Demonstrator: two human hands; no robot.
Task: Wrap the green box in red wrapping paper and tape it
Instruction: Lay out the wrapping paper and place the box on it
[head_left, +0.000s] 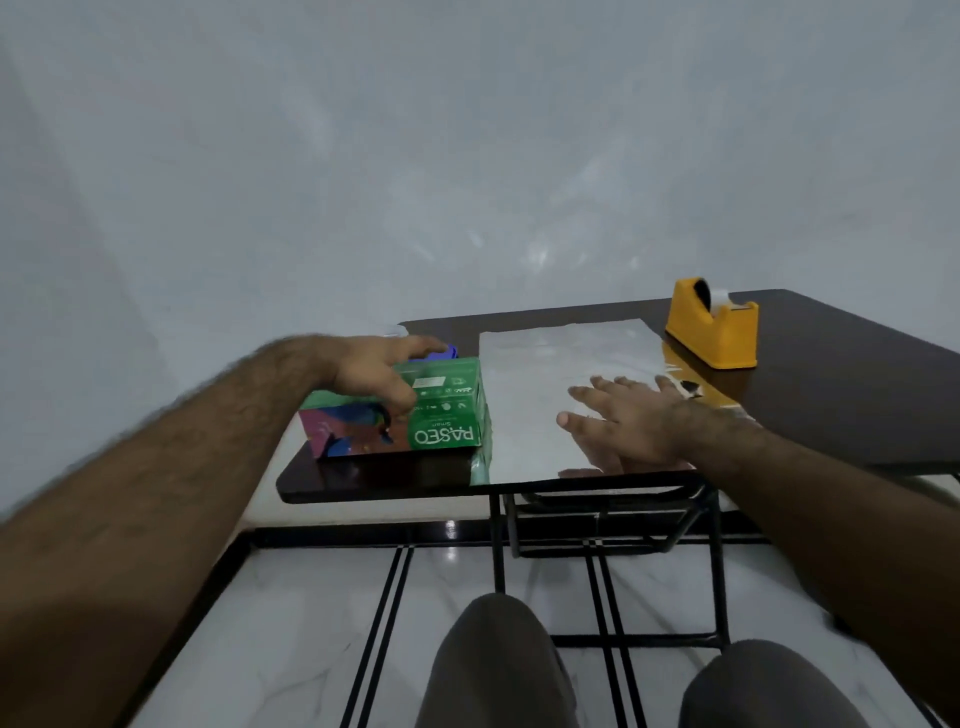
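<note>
Nearest the camera, at six o'clock, two knees (498, 665) in dark trousers sit over a white marble floor (291, 649) crossed by black lines, with the black metal legs of the table (857, 395) just beyond. Both bare forearms reach forward over the table's near edge. The right hand (628, 423), a little toward four o'clock of centre, lies palm down with its fingers straight and spread, pressing flat on a sheet of paper (550, 364); the sheet shows a silvery, shiny face upward and runs from the near edge toward twelve o'clock. At nine o'clock of that hand, the left hand (374, 376) sits on top of the green box (447, 410), its fingers curled over the top and front face so that it grips the box. The box rests on the dark tabletop near the front left corner, its right side touching the left edge of the sheet, with "PASEO" printed upside down. Something blue (441, 353) peeks out behind the box; I cannot tell what. Farthest, toward two o'clock, a yellow tape dispenser (714, 327) stands just beside the sheet's far right corner.
</note>
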